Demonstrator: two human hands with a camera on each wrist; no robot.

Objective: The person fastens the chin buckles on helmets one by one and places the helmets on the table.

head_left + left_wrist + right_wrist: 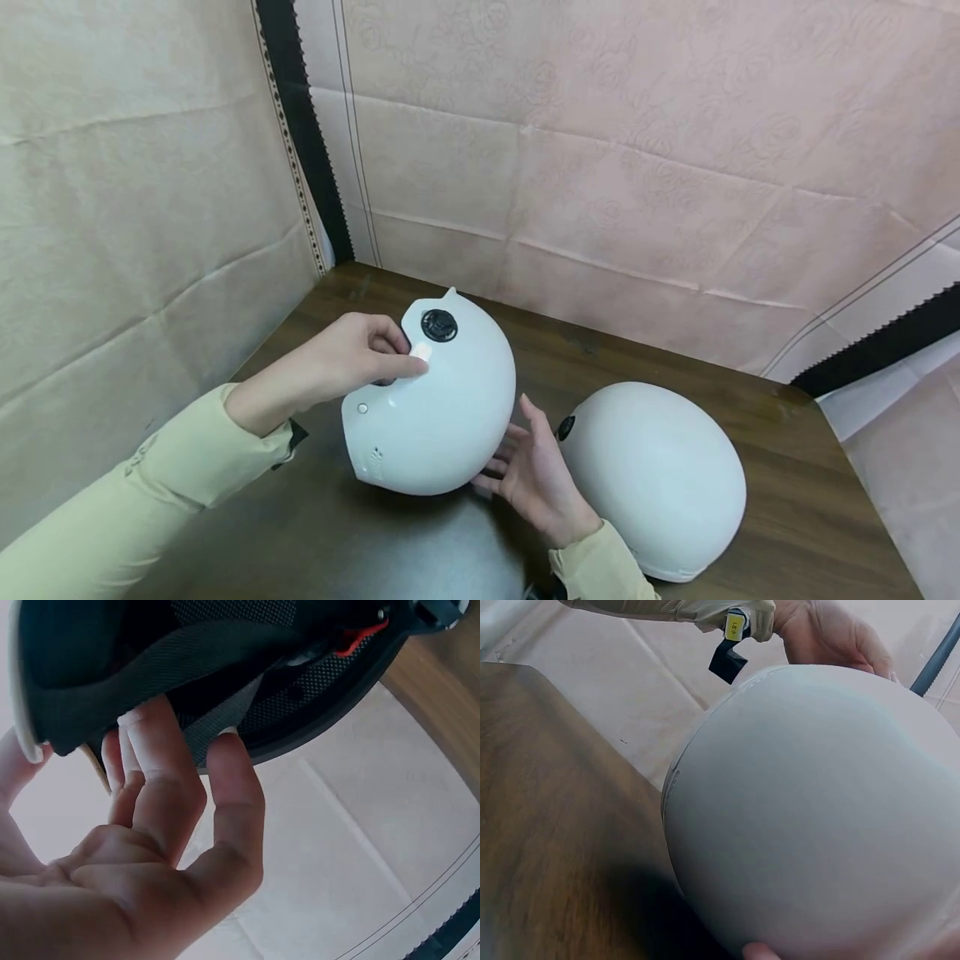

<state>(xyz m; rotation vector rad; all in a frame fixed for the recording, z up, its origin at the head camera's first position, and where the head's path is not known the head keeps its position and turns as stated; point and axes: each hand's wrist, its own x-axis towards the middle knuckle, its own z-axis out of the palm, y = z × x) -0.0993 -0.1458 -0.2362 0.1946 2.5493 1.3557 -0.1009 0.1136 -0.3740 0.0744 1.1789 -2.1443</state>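
A white helmet (442, 408) is tipped up on its edge on the dark wooden table (795, 500), with a black round fitting (438, 325) on its side. My left hand (407, 346) pinches its rim, thumb on the white shell and fingers (157, 742) curled into the dark padded lining (187, 652). My right hand (510, 446) lies flat against the shell's lower right side with straight fingers; one fingertip (759, 951) shows under the shell (817, 810). A second white helmet (660, 475) rests dome-up just right of that hand.
Pink and beige paper sheets line the walls (615, 167) on the left and behind. A black serrated strip (300, 125) runs down the back corner. A red strap piece (360, 637) shows inside the held helmet. The table's right edge (862, 492) lies near the second helmet.
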